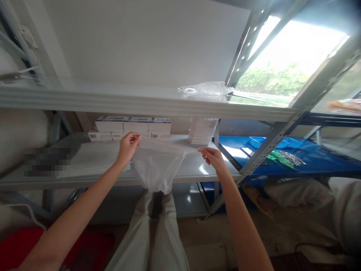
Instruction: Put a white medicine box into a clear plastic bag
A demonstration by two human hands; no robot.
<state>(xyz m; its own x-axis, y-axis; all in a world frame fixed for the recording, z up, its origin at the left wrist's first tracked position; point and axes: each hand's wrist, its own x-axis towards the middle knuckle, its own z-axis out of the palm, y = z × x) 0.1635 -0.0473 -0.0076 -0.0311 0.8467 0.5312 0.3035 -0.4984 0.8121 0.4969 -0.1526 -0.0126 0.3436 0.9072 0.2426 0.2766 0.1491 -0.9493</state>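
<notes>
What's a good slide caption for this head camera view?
Both hands, left and right, stretch a translucent plastic bag before a metal shelf holding stacked boxes.

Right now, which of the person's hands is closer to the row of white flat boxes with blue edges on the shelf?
Left. The left hand pinches the translucent plastic bag just below the white flat boxes; the right hand holds the bag's other edge, farther right.

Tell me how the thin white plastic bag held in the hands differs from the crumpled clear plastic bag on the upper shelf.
The thin white plastic bag is milky and stretched between the left hand and right hand, sagging downward. The crumpled clear plastic bag is see-through and lies untouched in a heap on the grey metal upper shelf. Both are thin, soft plastic.
</notes>
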